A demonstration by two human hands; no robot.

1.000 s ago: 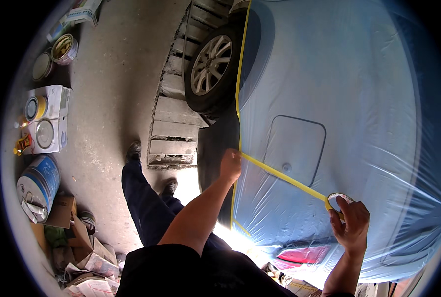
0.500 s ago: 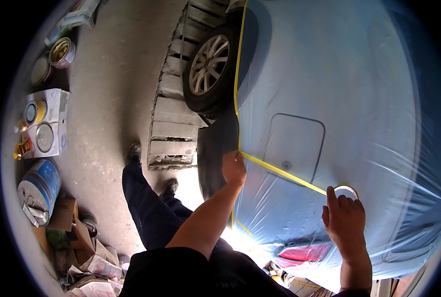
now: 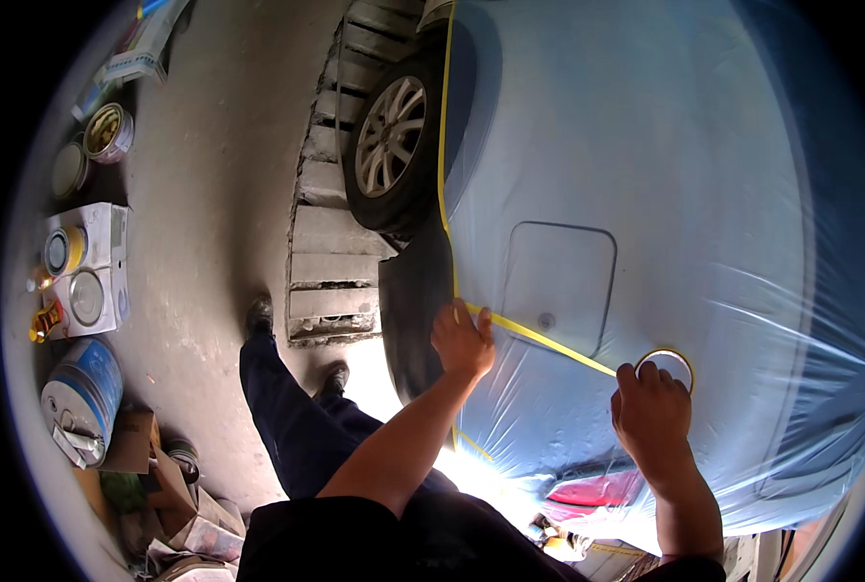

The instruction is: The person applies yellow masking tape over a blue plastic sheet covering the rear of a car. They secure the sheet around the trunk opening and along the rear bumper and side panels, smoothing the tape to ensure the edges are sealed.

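Observation:
A car body covered in clear plastic sheeting (image 3: 646, 175) fills the right side. A strip of yellow masking tape (image 3: 544, 339) runs across the sheeting, from my left hand to my right. My left hand (image 3: 461, 339) presses the tape's end flat near the edge of the sheeting, beside the bare dark bumper part (image 3: 413, 301). My right hand (image 3: 651, 412) grips the tape roll (image 3: 667, 363) against the car. Another yellow tape line (image 3: 442, 145) follows the sheeting's edge up along the wheel arch. The fuel flap outline (image 3: 558, 281) shows under the plastic.
A car wheel (image 3: 389, 136) stands over a grated pit with concrete slabs (image 3: 330, 272). Paint cans and white boxes (image 3: 83, 262) line the left floor, with a blue drum (image 3: 83, 393) and crumpled paper (image 3: 190, 529) below. My legs and shoes (image 3: 296, 388) stand on the concrete floor.
My right hand has moved the roll up and a little rightward along the car, so the tape runs flatter. My left hand stays pressed on the tape's end.

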